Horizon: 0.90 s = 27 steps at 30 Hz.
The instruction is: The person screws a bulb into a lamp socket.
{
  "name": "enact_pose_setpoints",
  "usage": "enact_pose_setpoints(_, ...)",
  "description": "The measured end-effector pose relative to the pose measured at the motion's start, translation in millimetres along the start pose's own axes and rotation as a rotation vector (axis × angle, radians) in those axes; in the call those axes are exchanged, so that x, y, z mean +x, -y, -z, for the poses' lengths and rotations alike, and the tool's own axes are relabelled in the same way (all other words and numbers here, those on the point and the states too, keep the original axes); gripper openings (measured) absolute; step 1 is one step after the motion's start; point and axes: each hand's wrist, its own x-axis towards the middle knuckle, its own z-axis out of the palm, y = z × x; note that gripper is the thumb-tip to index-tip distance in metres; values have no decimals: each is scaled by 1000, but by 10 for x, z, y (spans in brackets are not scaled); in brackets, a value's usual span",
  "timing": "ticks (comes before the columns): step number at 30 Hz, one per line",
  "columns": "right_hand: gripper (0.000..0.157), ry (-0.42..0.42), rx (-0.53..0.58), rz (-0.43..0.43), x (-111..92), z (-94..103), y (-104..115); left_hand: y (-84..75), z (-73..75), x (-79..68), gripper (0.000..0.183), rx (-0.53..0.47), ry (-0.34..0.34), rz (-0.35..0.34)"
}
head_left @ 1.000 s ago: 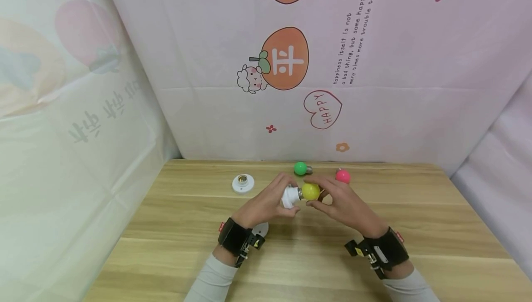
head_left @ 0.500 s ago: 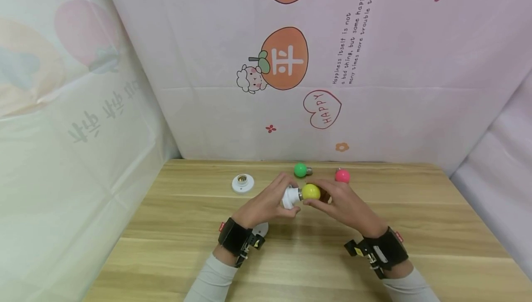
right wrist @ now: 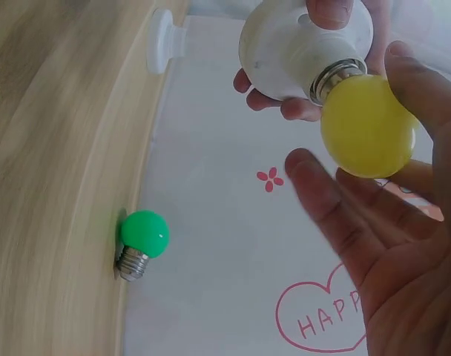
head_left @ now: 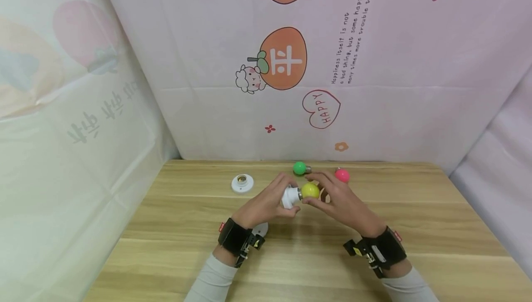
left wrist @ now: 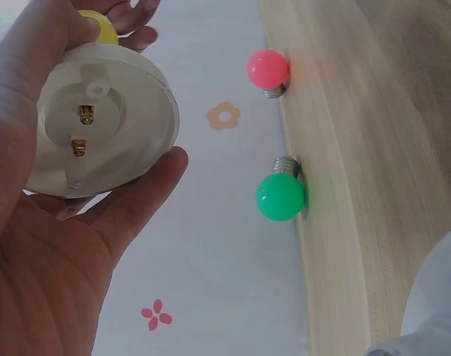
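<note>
My left hand [head_left: 266, 202] grips a white lamp holder [head_left: 291, 196] with its socket pointing right. The holder's underside, with two brass screws, shows in the left wrist view. A yellow light bulb [right wrist: 368, 127] sits with its metal base at the socket's mouth, part of the thread still visible. My right hand [head_left: 342, 202] is around the bulb. In the right wrist view its thumb lies against the bulb's side or very near it. The index finger is stretched out, apart from the bulb, and the other fingers are spread behind, partly hidden.
A green bulb [head_left: 299, 168] and a pink bulb [head_left: 342, 175] lie at the table's back edge. A second white lamp holder [head_left: 242, 184] stands at the back left. Another white round base [head_left: 261, 230] is partly hidden by my left wrist. A printed curtain [head_left: 232, 122] hangs behind the table [head_left: 166, 246].
My right fingers have shifted around the yellow bulb, and the index finger now stands higher off it. The left hand and the lamp holder have stayed in place.
</note>
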Motion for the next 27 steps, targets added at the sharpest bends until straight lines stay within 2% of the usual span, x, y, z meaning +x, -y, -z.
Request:
enact_pose_setpoints(5,50,-19,5,38,8,-9,4,-8,10,-5,46,2,-3,18)
enact_pose_setpoints(15,61,-25,14,86,15,5,21,-16,30,-16,46,-7,-10,47)
enact_pose_setpoints(27,50,-24,41,67,26,-1,13,-8,19,-15,45,-13,-10,20)
